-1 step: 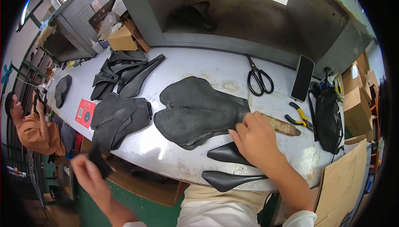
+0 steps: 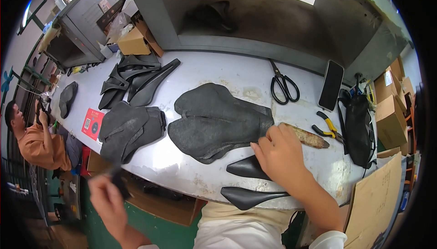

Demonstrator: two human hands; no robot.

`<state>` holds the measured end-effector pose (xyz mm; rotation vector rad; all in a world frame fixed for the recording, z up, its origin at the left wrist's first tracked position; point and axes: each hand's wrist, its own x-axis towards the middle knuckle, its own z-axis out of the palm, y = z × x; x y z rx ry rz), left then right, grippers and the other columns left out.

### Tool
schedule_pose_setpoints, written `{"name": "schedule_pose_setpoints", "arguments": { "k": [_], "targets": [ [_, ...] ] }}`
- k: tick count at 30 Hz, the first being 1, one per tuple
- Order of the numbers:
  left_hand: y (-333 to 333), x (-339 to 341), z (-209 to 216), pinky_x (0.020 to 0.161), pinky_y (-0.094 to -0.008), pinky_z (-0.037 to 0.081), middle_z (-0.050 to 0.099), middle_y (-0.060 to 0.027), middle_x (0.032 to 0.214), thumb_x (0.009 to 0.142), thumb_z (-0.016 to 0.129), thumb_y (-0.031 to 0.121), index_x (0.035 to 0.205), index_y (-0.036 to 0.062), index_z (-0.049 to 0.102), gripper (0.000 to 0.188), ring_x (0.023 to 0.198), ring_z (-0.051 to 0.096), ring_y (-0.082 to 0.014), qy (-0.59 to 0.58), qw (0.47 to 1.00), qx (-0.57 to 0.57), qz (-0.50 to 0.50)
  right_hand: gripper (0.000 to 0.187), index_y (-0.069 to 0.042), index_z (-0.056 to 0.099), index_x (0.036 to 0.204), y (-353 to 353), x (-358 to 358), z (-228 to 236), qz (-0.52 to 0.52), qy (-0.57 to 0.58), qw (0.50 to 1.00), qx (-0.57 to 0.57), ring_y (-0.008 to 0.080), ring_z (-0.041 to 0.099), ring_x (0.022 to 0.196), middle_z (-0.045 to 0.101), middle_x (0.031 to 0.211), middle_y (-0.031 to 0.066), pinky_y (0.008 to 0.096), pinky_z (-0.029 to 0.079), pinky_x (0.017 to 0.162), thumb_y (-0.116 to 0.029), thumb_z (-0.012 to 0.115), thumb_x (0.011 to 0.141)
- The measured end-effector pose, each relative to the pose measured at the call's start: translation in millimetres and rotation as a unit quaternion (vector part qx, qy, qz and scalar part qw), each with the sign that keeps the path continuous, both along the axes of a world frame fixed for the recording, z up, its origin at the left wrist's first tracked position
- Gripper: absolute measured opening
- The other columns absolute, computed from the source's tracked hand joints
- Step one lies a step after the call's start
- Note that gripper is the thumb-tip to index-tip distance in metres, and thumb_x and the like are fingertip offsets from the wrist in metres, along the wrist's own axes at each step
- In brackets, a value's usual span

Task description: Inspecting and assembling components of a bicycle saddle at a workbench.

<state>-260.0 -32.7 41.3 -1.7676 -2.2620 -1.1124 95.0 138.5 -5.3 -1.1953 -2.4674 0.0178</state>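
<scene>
Off the front edge of the table, my left hand (image 2: 108,203) is closed on a dark, flat piece (image 2: 119,183) smeared by motion. At the narrow end of a large stack of dark grey saddle covers (image 2: 214,121), my right hand (image 2: 284,153) has its fingers bunched, thumb and fingertips touching the stack's edge. What lies between those fingers is hidden. From behind this hand sticks a worn brown tool (image 2: 312,138). Two glossy black saddle-shaped pieces (image 2: 248,197) lie nearer to me, one partly under my right hand. A smaller stack of grey covers (image 2: 129,130) lies to the left.
Black saddle shells (image 2: 148,85) are heaped at the back left, beside a red card (image 2: 93,123). Scissors (image 2: 283,89), a phone (image 2: 331,85), yellow-handled pliers (image 2: 327,123) and a black pouch (image 2: 358,130) lie right. A grey open cabinet (image 2: 273,21) spans the back. Another person (image 2: 43,142) sits far left.
My left hand has shifted slightly right and down, carrying the dark piece with it. My right hand and the stacks look unchanged.
</scene>
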Motion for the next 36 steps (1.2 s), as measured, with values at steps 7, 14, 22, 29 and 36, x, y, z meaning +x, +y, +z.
{"name": "schedule_pose_setpoints", "arguments": {
  "k": [7, 14, 22, 29, 36],
  "targets": [
    [-8.5, 126.5, -28.5, 0.05, -0.0422, 0.051, 0.065, -0.0105, 0.073, 0.088, 0.069, 0.016, 0.099, 0.0113, 0.056, 0.017, 0.06, 0.065, -0.0356, -0.179, 0.838, -0.329, -0.397, 0.041, -0.003, 0.059, 0.109, -92.2, 2.6, 29.5, 0.218, 0.196, 0.901, -0.32, 0.0337, 0.064, 0.084, 0.062, 0.091, 0.0124, 0.0398, 0.053, 0.072, -0.03, 0.075, 0.083],
    [34.5, 175.5, -49.1, 0.054, -0.0365, 0.048, 0.062, -0.0096, 0.071, 0.09, 0.068, 0.018, 0.096, 0.0034, 0.061, 0.018, 0.06, 0.062, -0.027, -0.356, 0.64, -0.333, -0.594, 0.028, 0.002, 0.062, 0.097, -101.3, 101.0, 10.5, 0.287, 0.252, 0.716, -0.584, 0.0334, 0.061, 0.06, 0.06, 0.069, 0.0148, 0.0378, 0.048, 0.054, -0.022, 0.073, 0.087],
    [25.9, 211.3, -63.7, 0.098, -0.0329, 0.047, 0.048, -0.016, 0.14, 0.089, 0.062, 0.0, 0.151, 0.0082, 0.022, 0.074, 0.107, 0.063, -0.0216, -0.856, 0.305, -0.301, -0.288, 0.041, -0.007, 0.051, 0.057, -133.9, 157.4, 2.7, 0.284, 0.71, 0.508, -0.397, 0.0248, 0.056, 0.043, 0.059, 0.057, 0.0121, 0.0376, 0.04, 0.04, -0.023, 0.082, 0.078],
    [11.6, 199.6, -65.4, 0.089, -0.0426, 0.05, 0.062, -0.0243, 0.115, 0.074, 0.079, 0.014, 0.128, -0.003, 0.056, 0.061, 0.101, 0.065, -0.0355, -0.259, 0.826, -0.051, -0.498, 0.033, 0.008, 0.057, 0.053, -164.0, 165.5, 9.5, 0.09, 0.748, 0.541, -0.374, 0.0324, 0.059, 0.044, 0.059, 0.054, 0.0227, 0.0383, 0.046, 0.042, -0.004, 0.083, 0.069],
    [59.1, 189.4, -57.9, 0.081, -0.0262, 0.05, 0.055, -0.0107, 0.118, 0.066, 0.083, 0.004, 0.137, -0.0039, 0.052, 0.078, 0.102, 0.06, -0.017, -0.333, 0.852, -0.247, -0.321, 0.021, 0.001, 0.064, 0.072, -126.5, 147.8, -30.8, -0.323, 0.453, 0.72, -0.414, 0.0028, 0.054, 0.05, 0.059, 0.057, 0.0008, 0.0189, 0.034, 0.043, -0.009, 0.079, 0.082]
  ]
}}
